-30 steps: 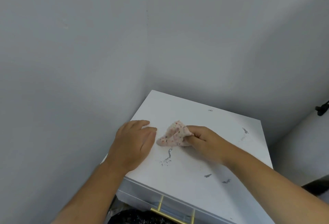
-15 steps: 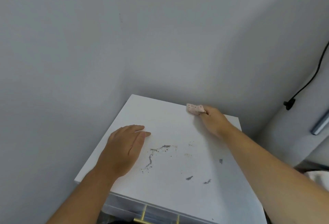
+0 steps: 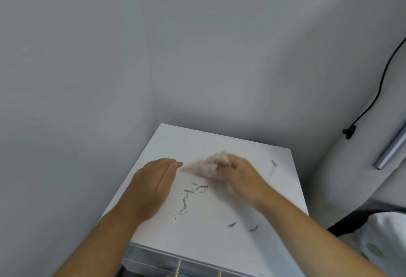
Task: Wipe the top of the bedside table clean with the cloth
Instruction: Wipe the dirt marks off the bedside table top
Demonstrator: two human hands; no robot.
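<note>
The white bedside table stands in a wall corner, seen from above. My right hand is blurred with motion and grips a crumpled pink speckled cloth pressed on the middle of the top. My left hand lies flat, palm down, on the table's left side, fingertips close to the cloth. A trail of dark dirt runs between the two hands. Smaller dark smudges lie near the front and at the back right.
Grey walls meet right behind the table. A black cable hangs down the wall at the right to a clip. A metal bar leans at the right edge, with white fabric below it. Gold-trimmed drawer front shows underneath.
My right hand swept the cloth from the middle to the table's back edge, then back to the middle beside my left hand. The left hand stayed flat in place.
</note>
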